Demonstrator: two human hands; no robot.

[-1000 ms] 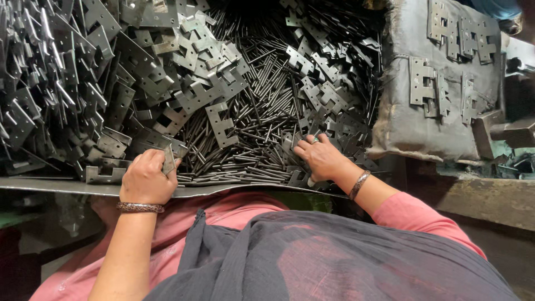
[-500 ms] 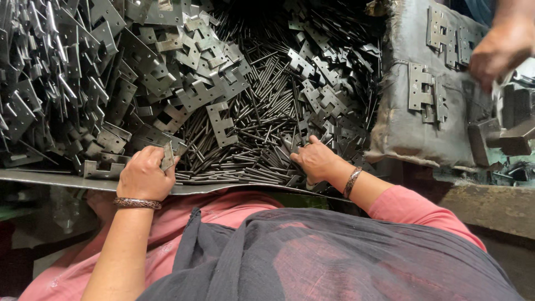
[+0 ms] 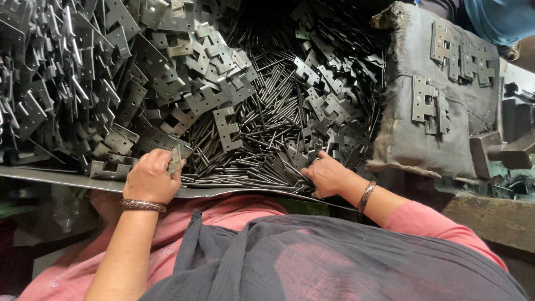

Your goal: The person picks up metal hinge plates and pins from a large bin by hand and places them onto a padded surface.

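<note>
Your left hand [image 3: 149, 179] is closed around a flat grey metal hinge leaf [image 3: 175, 160], held upright between thumb and fingers at the near edge of the tabletop [image 3: 50, 178], a thin metal sheet. Your right hand [image 3: 326, 174] rests with fingers curled in the heap of thin metal pins [image 3: 256, 150]; whether it grips any of them cannot be told, since the fingertips are buried among the pins. The pins lie in a dark, tangled mass at the middle of the tabletop, between your two hands and running away from you. Stamped hinge leaves [image 3: 95, 83] are piled high to the left, and more spill across the upper right of the pin heap. A bracelet [image 3: 142, 205] circles your left wrist and a bangle [image 3: 365, 196] your right. To the right stands a worn grey padded block [image 3: 440, 145] with several assembled hinges [image 3: 426, 106] lying on its face. A pink garment and dark scarf [image 3: 334, 262] fill the foreground.
</note>
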